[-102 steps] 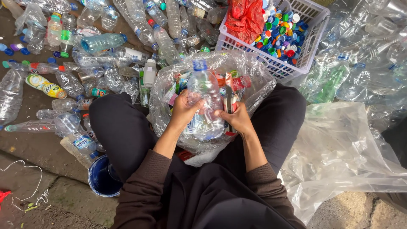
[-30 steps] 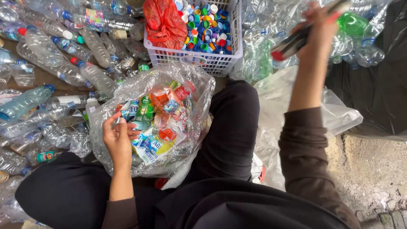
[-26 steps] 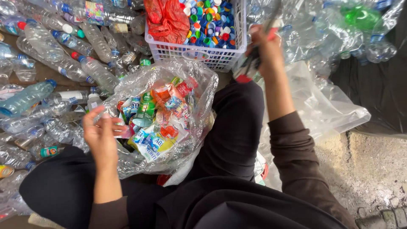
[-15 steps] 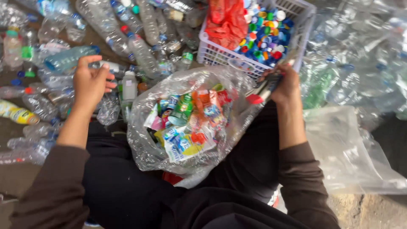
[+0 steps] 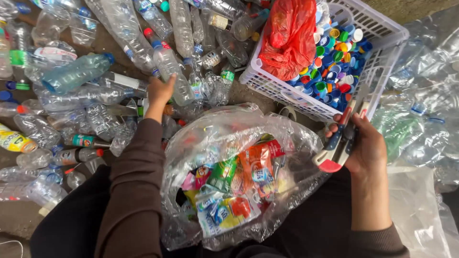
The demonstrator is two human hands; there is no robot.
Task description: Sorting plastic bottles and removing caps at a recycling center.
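Head view, setting: a person sits on the ground, looking down over their own lap, with crushed clear plastic bottles strewn across the floor [image 5: 19, 217] ahead and to the left.
Head view, left hand: the left hand [image 5: 160, 91] reaches forward into the pile and closes its fingers on a clear bottle with a blue cap [image 5: 169, 71]; the bottle lies on the ground among the others, not lifted.
Head view, right hand: the right hand [image 5: 366, 145] is wrapped firmly around a utility knife [image 5: 342, 138] with a red and grey handle, held near the right knee with its tip angled toward the basket. I cannot tell whether the blade is out.
Head view, bag: a clear plastic bag [image 5: 239, 138] sits open in the lap between the two arms, holding a heap of peeled, colourful bottle labels [image 5: 234, 186].
Head view, basket: a white plastic basket [image 5: 377, 52] stands just beyond the right hand, filled with bottle caps [image 5: 334, 62] of many colours, with a crumpled red plastic bag [image 5: 289, 36] lying in it.
Head view, right side: more clear plastic sheeting [image 5: 420, 210] and squashed bottles lie at the right.
Step in hand: picking a fresh bottle from the pile, judging by the reach, while the knife waits.
Next move calls for: a secure hold on the bottle, bringing it over the open bag, and keeping the knife edge away from the fingers holding the bottle.
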